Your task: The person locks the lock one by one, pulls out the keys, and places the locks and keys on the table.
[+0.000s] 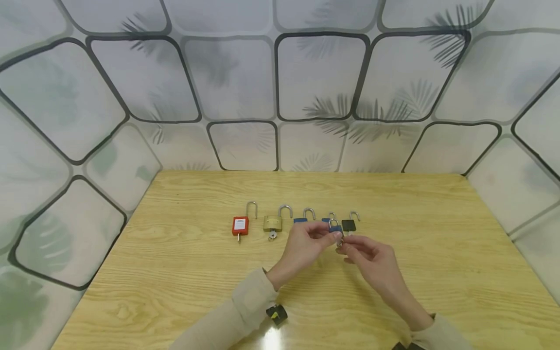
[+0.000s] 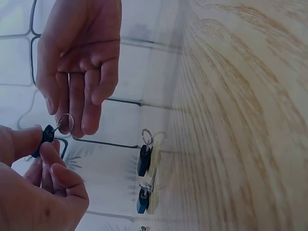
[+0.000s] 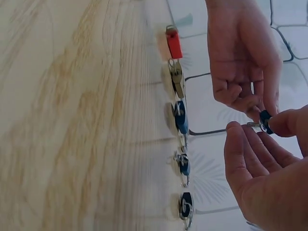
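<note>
A small blue padlock [image 1: 335,228] is pinched between the thumb and fingers of my left hand [image 1: 304,243], raised over the table with its shackle pointing away. A key with a ring [image 2: 65,123] hangs from the padlock's bottom. Close by, my right hand [image 1: 372,260] has its thumb and loosely extended fingers around the key ring, palm turned up in the left wrist view. Behind the hands stand a blue padlock [image 1: 300,220], a smaller blue padlock [image 3: 183,163] and a black padlock [image 1: 348,225], with their shackles raised. The left hand partly covers the blue ones.
Further left in the same row lie a red padlock [image 1: 240,226] with a white label and a brass padlock [image 1: 272,223], both with keys in and shackles up. The wood-grain table [image 1: 175,272] meets patterned curtain walls [image 1: 236,78] at the back and sides.
</note>
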Demonstrator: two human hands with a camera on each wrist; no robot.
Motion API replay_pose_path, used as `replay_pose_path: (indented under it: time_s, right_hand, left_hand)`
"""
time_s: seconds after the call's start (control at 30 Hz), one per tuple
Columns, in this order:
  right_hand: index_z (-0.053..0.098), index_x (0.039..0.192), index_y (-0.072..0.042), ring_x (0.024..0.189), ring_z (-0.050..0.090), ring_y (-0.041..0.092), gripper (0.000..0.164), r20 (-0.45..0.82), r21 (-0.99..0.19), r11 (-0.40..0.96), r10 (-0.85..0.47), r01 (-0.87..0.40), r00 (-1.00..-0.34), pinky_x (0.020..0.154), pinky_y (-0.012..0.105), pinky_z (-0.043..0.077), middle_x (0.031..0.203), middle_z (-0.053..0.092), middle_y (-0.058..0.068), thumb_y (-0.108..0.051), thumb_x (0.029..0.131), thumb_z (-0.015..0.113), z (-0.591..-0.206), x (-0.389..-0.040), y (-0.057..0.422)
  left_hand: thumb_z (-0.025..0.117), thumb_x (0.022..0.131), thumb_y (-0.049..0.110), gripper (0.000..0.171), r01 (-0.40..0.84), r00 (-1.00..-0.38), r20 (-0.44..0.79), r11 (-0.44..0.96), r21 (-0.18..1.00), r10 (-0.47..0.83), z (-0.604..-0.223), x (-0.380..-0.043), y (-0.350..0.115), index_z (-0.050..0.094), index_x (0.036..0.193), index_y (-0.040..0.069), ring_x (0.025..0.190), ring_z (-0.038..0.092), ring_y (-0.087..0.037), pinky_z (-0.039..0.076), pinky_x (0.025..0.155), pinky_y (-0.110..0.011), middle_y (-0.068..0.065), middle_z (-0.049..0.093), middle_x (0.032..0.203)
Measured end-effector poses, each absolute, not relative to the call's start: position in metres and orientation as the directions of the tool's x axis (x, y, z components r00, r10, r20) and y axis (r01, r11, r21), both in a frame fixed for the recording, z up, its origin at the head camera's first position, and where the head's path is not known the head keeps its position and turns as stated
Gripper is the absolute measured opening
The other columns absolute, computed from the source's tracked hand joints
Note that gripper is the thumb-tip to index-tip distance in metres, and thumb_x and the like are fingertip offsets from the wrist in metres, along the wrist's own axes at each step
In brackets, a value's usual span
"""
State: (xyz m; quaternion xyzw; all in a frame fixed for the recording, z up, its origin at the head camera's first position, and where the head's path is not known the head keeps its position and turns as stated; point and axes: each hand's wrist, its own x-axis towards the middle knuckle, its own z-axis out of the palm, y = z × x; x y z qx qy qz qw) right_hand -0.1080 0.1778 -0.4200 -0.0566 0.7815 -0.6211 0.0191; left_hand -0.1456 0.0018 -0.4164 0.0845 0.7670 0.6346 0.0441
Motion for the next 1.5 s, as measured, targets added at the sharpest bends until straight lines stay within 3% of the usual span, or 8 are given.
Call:
replay_pose_path:
  time_s: [0.3, 0.53, 0.67, 0.8, 0.9, 1.03, 1.27, 1.5]
  right_hand:
    - [0.064, 0.109, 0.011, 0.081, 0.071, 0.024, 0.021, -0.007, -0.984, 0.18, -0.091, -0.01, -0.996, 0.071, 0.03, 0.062, 0.1, 0.069, 0.031, -0.005, 0.096, 0.06, -0.424, -0.109, 0.168]
    - [0.065, 0.103, 0.013, 0.07, 0.067, 0.017, 0.02, -0.018, -0.981, 0.195, -0.054, 0.007, -0.998, 0.063, 0.025, 0.061, 0.085, 0.07, 0.024, -0.004, 0.095, 0.061, -0.427, -0.108, 0.164]
    - [0.065, 0.102, 0.013, 0.067, 0.065, 0.015, 0.019, -0.033, -0.98, 0.196, -0.041, 0.024, -0.999, 0.061, 0.027, 0.061, 0.084, 0.07, 0.025, -0.004, 0.095, 0.061, -0.427, -0.108, 0.163]
    - [0.064, 0.102, 0.015, 0.066, 0.065, 0.015, 0.02, -0.044, -0.982, 0.184, -0.033, 0.037, -0.998, 0.06, 0.027, 0.06, 0.085, 0.069, 0.027, -0.003, 0.095, 0.06, -0.427, -0.107, 0.163]
    - [0.064, 0.102, 0.016, 0.065, 0.064, 0.014, 0.02, -0.048, -0.984, 0.172, -0.022, 0.044, -0.999, 0.058, 0.025, 0.059, 0.081, 0.069, 0.019, -0.002, 0.095, 0.059, -0.426, -0.107, 0.163]
    - [0.063, 0.1, 0.016, 0.063, 0.062, 0.013, 0.019, -0.041, -0.984, 0.175, -0.006, 0.039, -0.999, 0.056, 0.023, 0.058, 0.075, 0.066, 0.008, -0.001, 0.096, 0.057, -0.425, -0.107, 0.162]
    - [0.064, 0.098, 0.015, 0.06, 0.061, 0.012, 0.02, -0.048, -0.976, 0.21, 0.02, 0.051, -0.999, 0.055, 0.023, 0.057, 0.077, 0.067, 0.02, -0.004, 0.095, 0.059, -0.423, -0.108, 0.16]
    - [0.066, 0.097, 0.014, 0.06, 0.06, 0.012, 0.019, -0.063, -0.973, 0.221, 0.033, 0.068, -0.997, 0.052, 0.019, 0.055, 0.077, 0.067, 0.023, -0.004, 0.094, 0.059, -0.421, -0.109, 0.159]
  left_hand:
    - [0.078, 0.082, 0.018, 0.014, 0.142, -0.973, 0.097, 0.211, 0.967, 0.208, -0.416, -0.144, 0.002, 0.076, 0.091, 0.007, 0.067, 0.065, -0.008, 0.054, 0.059, -0.023, -0.006, 0.077, 0.081]
    - [0.078, 0.083, 0.018, 0.013, 0.147, -0.972, 0.096, 0.234, 0.961, 0.215, -0.417, -0.145, 0.002, 0.077, 0.089, 0.006, 0.064, 0.064, -0.006, 0.051, 0.055, -0.02, -0.007, 0.076, 0.078]
    - [0.077, 0.083, 0.017, 0.012, 0.14, -0.971, 0.09, 0.224, 0.964, 0.22, -0.418, -0.145, 0.003, 0.077, 0.088, 0.006, 0.063, 0.063, -0.006, 0.051, 0.056, -0.019, -0.008, 0.076, 0.078]
    - [0.076, 0.084, 0.018, 0.012, 0.114, -0.972, 0.067, 0.204, 0.972, 0.227, -0.419, -0.145, 0.003, 0.078, 0.087, 0.006, 0.067, 0.067, -0.015, 0.051, 0.058, -0.02, -0.008, 0.077, 0.08]
    - [0.076, 0.085, 0.021, 0.015, 0.058, -0.975, 0.02, 0.165, 0.985, 0.22, -0.42, -0.144, 0.004, 0.078, 0.086, 0.007, 0.071, 0.067, -0.018, 0.05, 0.061, -0.023, -0.008, 0.077, 0.081]
    - [0.076, 0.085, 0.025, 0.017, -0.022, -0.982, -0.041, 0.103, 0.994, 0.186, -0.421, -0.143, 0.006, 0.078, 0.084, 0.008, 0.067, 0.058, -0.008, 0.046, 0.061, -0.025, -0.003, 0.074, 0.077]
    - [0.074, 0.086, 0.023, 0.015, -0.058, -0.985, -0.067, 0.06, 0.997, 0.158, -0.42, -0.141, 0.006, 0.078, 0.085, 0.008, 0.064, 0.052, -0.005, 0.043, 0.058, -0.023, 0.002, 0.068, 0.073]
    - [0.075, 0.086, 0.02, 0.014, -0.078, -0.987, -0.081, 0.025, 0.997, 0.142, -0.42, -0.141, 0.007, 0.079, 0.087, 0.006, 0.063, 0.051, -0.006, 0.043, 0.057, -0.022, 0.002, 0.071, 0.074]
